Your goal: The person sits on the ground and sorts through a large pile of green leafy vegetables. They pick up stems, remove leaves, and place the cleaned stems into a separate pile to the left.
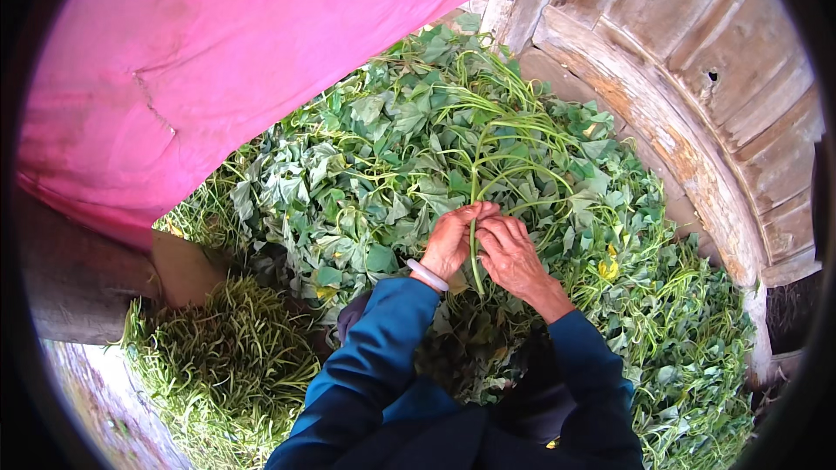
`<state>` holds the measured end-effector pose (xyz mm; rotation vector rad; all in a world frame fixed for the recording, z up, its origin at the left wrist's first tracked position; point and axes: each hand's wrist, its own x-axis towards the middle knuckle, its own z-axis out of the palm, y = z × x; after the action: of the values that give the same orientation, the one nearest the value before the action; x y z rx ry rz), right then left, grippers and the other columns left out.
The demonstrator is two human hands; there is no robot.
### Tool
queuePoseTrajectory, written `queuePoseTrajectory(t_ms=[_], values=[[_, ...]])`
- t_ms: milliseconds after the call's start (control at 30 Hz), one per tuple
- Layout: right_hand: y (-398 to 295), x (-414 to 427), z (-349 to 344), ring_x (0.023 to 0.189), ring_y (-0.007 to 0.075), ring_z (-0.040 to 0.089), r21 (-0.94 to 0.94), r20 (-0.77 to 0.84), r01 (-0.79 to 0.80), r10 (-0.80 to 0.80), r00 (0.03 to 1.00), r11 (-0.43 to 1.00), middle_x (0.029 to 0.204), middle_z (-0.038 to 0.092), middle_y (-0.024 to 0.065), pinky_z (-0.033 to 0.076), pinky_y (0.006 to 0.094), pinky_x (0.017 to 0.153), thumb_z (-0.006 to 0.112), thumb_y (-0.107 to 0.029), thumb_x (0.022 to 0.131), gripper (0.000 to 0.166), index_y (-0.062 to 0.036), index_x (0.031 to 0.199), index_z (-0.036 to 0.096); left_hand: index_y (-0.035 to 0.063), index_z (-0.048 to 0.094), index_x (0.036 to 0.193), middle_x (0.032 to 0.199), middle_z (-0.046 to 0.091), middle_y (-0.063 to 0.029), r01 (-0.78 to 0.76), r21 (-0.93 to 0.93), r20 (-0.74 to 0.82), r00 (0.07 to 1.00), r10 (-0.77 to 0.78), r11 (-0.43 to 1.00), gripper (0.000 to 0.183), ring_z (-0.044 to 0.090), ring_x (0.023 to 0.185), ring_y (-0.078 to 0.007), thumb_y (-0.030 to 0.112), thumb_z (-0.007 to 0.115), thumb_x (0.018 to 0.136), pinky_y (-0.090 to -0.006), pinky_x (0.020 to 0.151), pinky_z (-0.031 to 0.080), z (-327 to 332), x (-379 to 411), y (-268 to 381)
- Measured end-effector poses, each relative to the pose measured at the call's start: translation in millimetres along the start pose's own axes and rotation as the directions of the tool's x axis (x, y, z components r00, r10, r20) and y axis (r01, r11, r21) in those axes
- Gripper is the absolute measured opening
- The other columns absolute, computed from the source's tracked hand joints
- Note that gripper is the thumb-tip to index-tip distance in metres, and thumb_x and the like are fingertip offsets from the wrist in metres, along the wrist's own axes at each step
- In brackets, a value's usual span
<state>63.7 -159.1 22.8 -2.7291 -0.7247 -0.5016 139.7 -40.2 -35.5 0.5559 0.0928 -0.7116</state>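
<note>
Upright in front of me is a green vine stem [475,186] with several long leaf stalks and lobed leaves. My left hand [452,239] grips this stem between thumb and fingers; a pale bangle [427,275] circles that wrist. Close beside it on the right, my right hand [511,254] has its fingers bent at the stalks where they meet the stem; its fingertips are partly hidden, so its hold is unclear. The stem's lower end hangs between both hands. Below and around them spreads a large heap of leafy green vines [385,189].
A pink cloth [261,32] hangs across the upper left. A pile of cut green stalks [241,352] lies at lower left, near a dark rounded wooden piece [78,281]. On the right stand a weathered wooden beam [679,143] and a plank wall [738,72].
</note>
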Motion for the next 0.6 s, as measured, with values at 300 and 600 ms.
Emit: queuePoseTrajectory(t_ms=[300, 600], values=[[-1, -10, 11, 0.07, 0.0264, 0.055, 0.129, -0.017, -0.022, 0.024, 1.0, 0.991, 0.084, 0.051, 0.0085, 0.048, 0.035, 0.063, 0.067, -0.008, 0.072, 0.02, -0.0036, 0.088, 0.056, -0.0036, 0.055, 0.107, 0.113, 0.058, -0.0159, 0.002, 0.071, -0.119, 0.993, 0.006, 0.997, 0.031, 0.053, 0.109, -0.0249, 0.022, 0.054, 0.089, -0.0362, 0.096, 0.041, 3, -7, 2], [-39, -73, 31, 0.055, 0.0273, 0.056, 0.403, 0.143, -0.376, 0.349, 0.926, 0.834, 0.066, 0.054, 0.0124, 0.043, 0.0366, 0.049, 0.062, -0.012, 0.081, 0.012, -0.0006, 0.079, 0.058, 0.0028, 0.061, 0.099, 0.094, 0.063, -0.0062, -0.113, 0.142, -0.212, 0.967, 0.142, 0.983, 0.021, 0.058, 0.081, -0.0134, 0.02, 0.054, 0.089, -0.0316, 0.068, 0.052, 8, -8, 17]])
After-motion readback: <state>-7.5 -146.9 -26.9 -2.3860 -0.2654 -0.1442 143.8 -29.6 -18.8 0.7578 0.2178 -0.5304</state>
